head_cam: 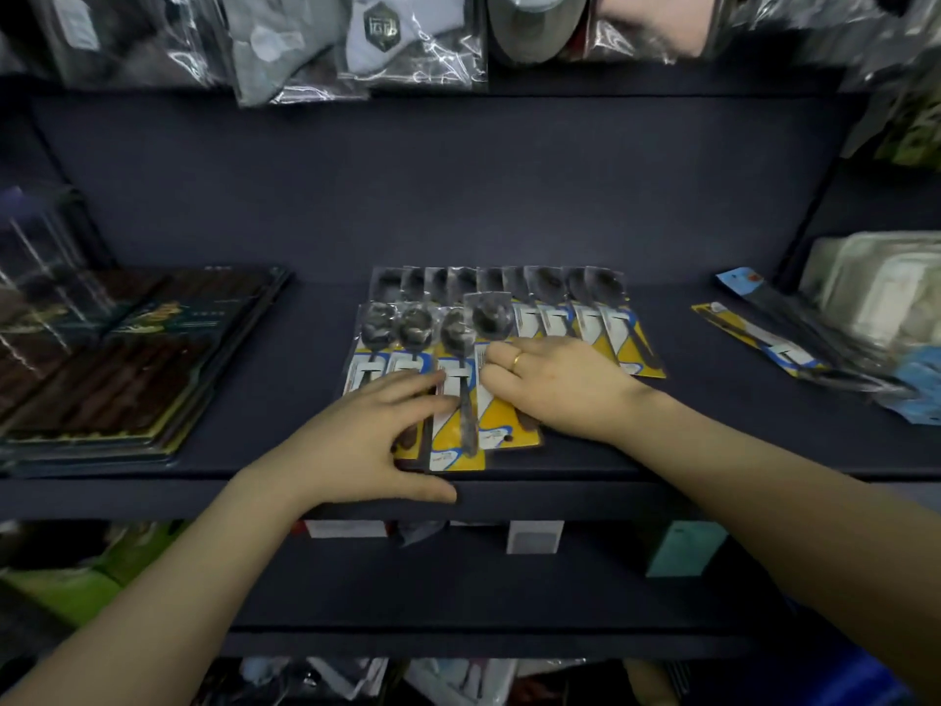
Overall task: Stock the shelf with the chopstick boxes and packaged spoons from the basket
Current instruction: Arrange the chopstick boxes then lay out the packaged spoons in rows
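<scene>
Found packaged spoons at the middle of the shelf in two overlapping rows, long axes front to back, bowls rearward, handles toward the front edge. Noted left hand flat on the front row with fingers straight, and right hand curled onto the rightmost front pack, actual grip not discernible. Recorded chopstick boxes stacked at left, loose packets at right.

Chopstick boxes left on the shelf, packaged spoons mid-shelf.
</scene>
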